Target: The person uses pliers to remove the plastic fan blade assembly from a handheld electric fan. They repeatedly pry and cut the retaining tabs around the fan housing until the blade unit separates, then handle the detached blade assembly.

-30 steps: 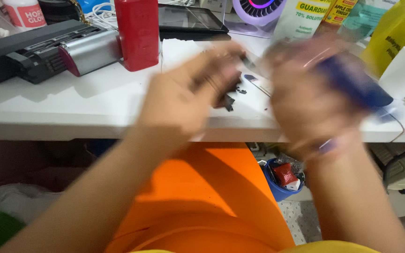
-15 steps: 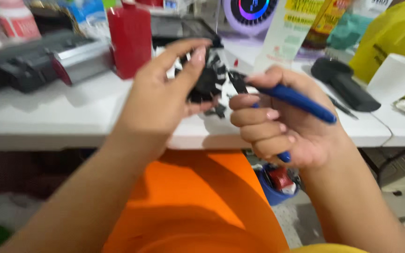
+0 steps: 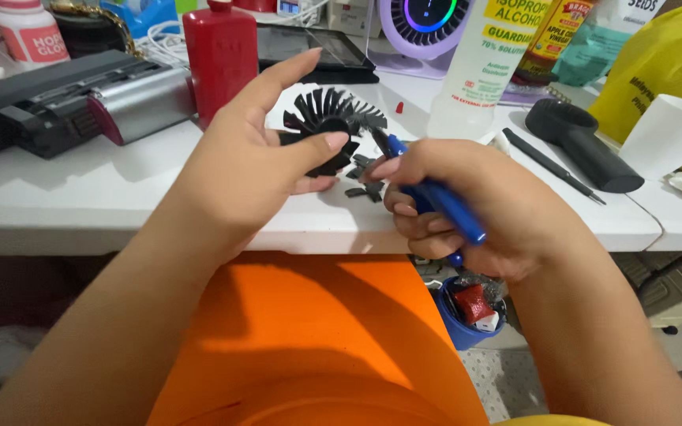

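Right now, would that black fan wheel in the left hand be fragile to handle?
Probably yes: the black fan wheel has many thin blades, and black fragments lie on the white table below. It looks light, since the left hand holds it with fingertips alone.

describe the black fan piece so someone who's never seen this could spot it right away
On the white table, look in front of the red bottle, where the left hand holds a black fan wheel. Its ring of thin radiating blades sets it apart from the blue-handled cutters beside it.
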